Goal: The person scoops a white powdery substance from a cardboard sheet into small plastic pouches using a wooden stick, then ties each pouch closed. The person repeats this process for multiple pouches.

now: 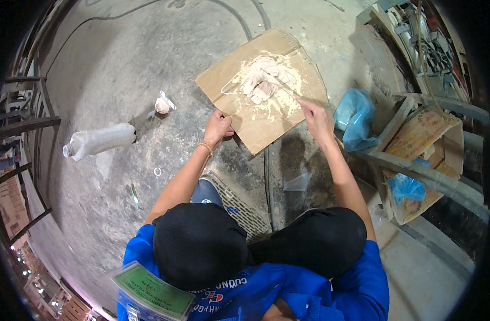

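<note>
The person's right hand (316, 119) is closed around the handle end of a slim mixing tool (289, 91), whose far end reaches into a mound of pale pink paste (258, 85). The paste sits on the upper middle part of a brown cardboard sheet (261, 132), which lies at an angle on the concrete floor (116, 182); yellowish smears and crumbs (277, 105) surround it on the sheet. The left hand (219, 128) grasps the sheet's lower left edge, fingers curled, with a beaded bracelet (206, 148) at the wrist. A thin, pale, bent strip (229, 89) lies at the left side of the mound. Just right of the sheet stands a crumpled blue plastic bag (355, 119), near the right forearm. Well to the left, a whitish plastic bottle (101, 140) lies on its side; between it and the sheet is a small pinkish lump with clear wrapping (163, 104). Nearer the person, a small white ring (157, 172) and a narrow greenish item (135, 197) of undetermined kind lie on the floor. A clear plastic piece (297, 182) rests below the right forearm's inner side. At far right, an open cardboard box (443, 144) adjoins a frame (416, 167).
</note>
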